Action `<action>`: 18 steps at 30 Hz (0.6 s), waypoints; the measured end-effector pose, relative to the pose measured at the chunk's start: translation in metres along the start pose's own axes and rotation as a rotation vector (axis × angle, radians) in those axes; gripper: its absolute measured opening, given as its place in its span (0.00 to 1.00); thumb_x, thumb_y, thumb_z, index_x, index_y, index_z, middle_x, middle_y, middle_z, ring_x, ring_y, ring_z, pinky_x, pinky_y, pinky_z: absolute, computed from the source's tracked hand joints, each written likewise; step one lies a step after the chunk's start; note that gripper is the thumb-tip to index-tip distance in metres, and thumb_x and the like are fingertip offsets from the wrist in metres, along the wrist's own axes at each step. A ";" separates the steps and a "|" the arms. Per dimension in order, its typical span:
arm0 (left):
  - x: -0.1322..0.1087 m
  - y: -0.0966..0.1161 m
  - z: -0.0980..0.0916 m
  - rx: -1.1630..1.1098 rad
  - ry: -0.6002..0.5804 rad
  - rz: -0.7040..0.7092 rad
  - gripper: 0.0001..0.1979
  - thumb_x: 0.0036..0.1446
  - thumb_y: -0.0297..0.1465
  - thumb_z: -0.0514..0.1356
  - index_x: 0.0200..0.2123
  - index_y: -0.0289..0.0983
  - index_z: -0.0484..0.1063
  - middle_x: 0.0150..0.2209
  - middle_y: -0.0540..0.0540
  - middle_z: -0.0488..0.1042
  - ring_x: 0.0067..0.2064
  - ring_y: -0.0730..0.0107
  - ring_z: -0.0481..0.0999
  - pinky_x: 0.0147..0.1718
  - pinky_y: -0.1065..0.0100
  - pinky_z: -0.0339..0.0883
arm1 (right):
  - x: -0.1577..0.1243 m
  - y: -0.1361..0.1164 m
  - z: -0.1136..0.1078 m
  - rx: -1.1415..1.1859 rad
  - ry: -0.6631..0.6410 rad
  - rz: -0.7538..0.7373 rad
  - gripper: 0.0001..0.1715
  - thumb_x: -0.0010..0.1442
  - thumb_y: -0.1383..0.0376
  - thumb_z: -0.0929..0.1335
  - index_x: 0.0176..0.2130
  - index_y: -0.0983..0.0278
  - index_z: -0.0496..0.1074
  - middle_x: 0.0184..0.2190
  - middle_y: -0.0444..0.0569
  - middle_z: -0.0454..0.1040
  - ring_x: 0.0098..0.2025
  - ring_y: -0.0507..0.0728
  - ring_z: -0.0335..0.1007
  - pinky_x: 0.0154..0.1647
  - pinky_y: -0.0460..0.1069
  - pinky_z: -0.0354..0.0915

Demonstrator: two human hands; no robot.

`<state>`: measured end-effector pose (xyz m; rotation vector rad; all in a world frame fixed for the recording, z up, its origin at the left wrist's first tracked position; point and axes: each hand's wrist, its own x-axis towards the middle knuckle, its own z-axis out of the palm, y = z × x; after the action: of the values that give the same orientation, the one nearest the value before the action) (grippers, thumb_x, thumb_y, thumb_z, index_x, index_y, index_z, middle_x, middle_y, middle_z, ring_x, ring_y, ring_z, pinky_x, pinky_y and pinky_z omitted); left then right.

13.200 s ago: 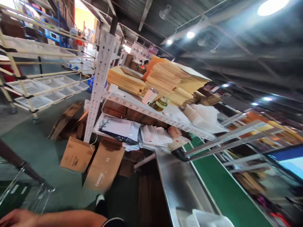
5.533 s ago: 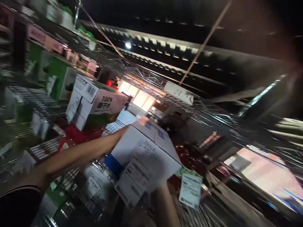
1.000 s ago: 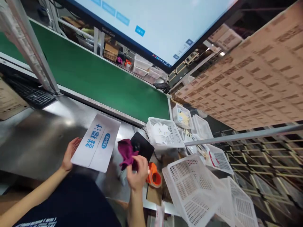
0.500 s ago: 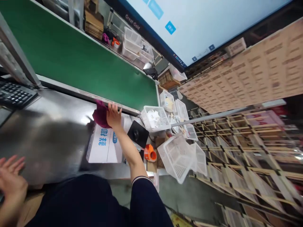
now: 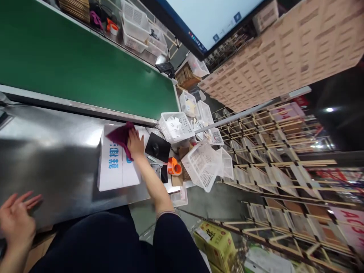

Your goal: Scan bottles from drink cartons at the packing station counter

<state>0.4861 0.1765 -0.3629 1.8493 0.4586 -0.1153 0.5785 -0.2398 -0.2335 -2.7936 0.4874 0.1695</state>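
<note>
My right hand (image 5: 136,145) rests on a dark purple cloth (image 5: 121,135), pressing it against the top of a white carton (image 5: 115,176) with blue printed characters. The cloth sticks out to the left of the fingers, and part of it is hidden under the palm. Underneath, the carton lies on a shiny metal table (image 5: 66,159) near its right end. My left hand (image 5: 18,220) hovers at the lower left, palm turned up and fingers apart, holding nothing.
Behind the table runs a green conveyor belt (image 5: 85,72). To the carton's right are a black mouse pad (image 5: 162,151), a phone (image 5: 164,173), an orange tape dispenser (image 5: 174,167) and white plastic baskets (image 5: 201,167). A monitor (image 5: 216,22) hangs above; shelving racks (image 5: 256,174) stand at right.
The cloth has moved from the carton's far edge onto its top face with my right hand. My left hand stays open. The view has shifted to the right.
</note>
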 end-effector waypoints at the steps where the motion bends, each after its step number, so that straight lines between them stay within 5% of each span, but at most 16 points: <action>1: -0.011 0.007 0.006 -0.048 -0.006 -0.018 0.30 0.73 0.45 0.54 0.73 0.42 0.56 0.68 0.29 0.70 0.60 0.37 0.80 0.62 0.30 0.73 | 0.034 0.003 -0.008 0.016 0.022 0.015 0.29 0.81 0.70 0.58 0.75 0.73 0.59 0.78 0.60 0.55 0.81 0.68 0.45 0.81 0.71 0.39; 3: -0.031 0.011 0.014 -0.072 0.008 -0.034 0.29 0.73 0.44 0.55 0.72 0.42 0.58 0.67 0.28 0.71 0.59 0.37 0.81 0.63 0.29 0.72 | 0.074 0.010 -0.017 0.050 0.039 0.020 0.28 0.82 0.70 0.56 0.75 0.75 0.58 0.78 0.61 0.55 0.81 0.65 0.44 0.80 0.69 0.40; 5: -0.049 0.006 0.018 -0.071 0.029 -0.039 0.27 0.73 0.43 0.55 0.71 0.42 0.60 0.66 0.29 0.73 0.57 0.39 0.82 0.62 0.30 0.73 | 0.069 0.019 -0.018 0.085 0.038 0.013 0.29 0.82 0.69 0.56 0.76 0.76 0.56 0.79 0.61 0.53 0.81 0.63 0.44 0.80 0.64 0.46; 8: -0.071 -0.008 0.022 -0.054 0.035 -0.076 0.24 0.73 0.41 0.54 0.69 0.45 0.62 0.63 0.32 0.76 0.55 0.41 0.84 0.63 0.30 0.72 | -0.017 0.030 -0.004 0.118 0.022 0.001 0.31 0.80 0.70 0.60 0.76 0.78 0.56 0.79 0.64 0.51 0.81 0.65 0.48 0.79 0.61 0.55; 11: -0.081 -0.012 0.034 -0.043 0.047 -0.097 0.23 0.68 0.40 0.57 0.64 0.45 0.64 0.57 0.34 0.79 0.53 0.40 0.84 0.64 0.27 0.69 | -0.134 0.039 0.022 0.126 0.006 -0.012 0.24 0.75 0.68 0.66 0.65 0.74 0.74 0.70 0.67 0.69 0.75 0.68 0.63 0.75 0.63 0.65; 13: -0.080 -0.003 0.049 -0.090 0.088 -0.029 0.26 0.60 0.38 0.62 0.60 0.42 0.65 0.53 0.34 0.80 0.53 0.35 0.84 0.63 0.23 0.67 | -0.183 0.044 0.036 0.099 0.050 -0.056 0.20 0.74 0.68 0.66 0.60 0.66 0.79 0.61 0.63 0.78 0.70 0.68 0.71 0.73 0.66 0.67; 15: -0.074 0.015 0.068 -0.153 0.163 0.077 0.28 0.53 0.38 0.64 0.57 0.39 0.64 0.50 0.33 0.79 0.54 0.31 0.82 0.61 0.21 0.66 | -0.188 0.048 0.040 0.039 0.019 -0.092 0.17 0.73 0.67 0.65 0.53 0.67 0.82 0.50 0.62 0.83 0.61 0.69 0.78 0.73 0.69 0.66; 18: -0.066 0.054 0.097 -0.227 0.279 0.288 0.30 0.48 0.39 0.62 0.55 0.36 0.63 0.49 0.30 0.79 0.55 0.30 0.82 0.60 0.21 0.67 | -0.117 0.045 0.025 -0.010 -0.031 -0.112 0.17 0.74 0.68 0.65 0.43 0.71 0.83 0.41 0.64 0.84 0.51 0.70 0.82 0.74 0.75 0.59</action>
<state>0.4598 0.0551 -0.3263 1.6917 0.3746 0.3798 0.4516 -0.2361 -0.2500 -2.8145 0.3225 0.1910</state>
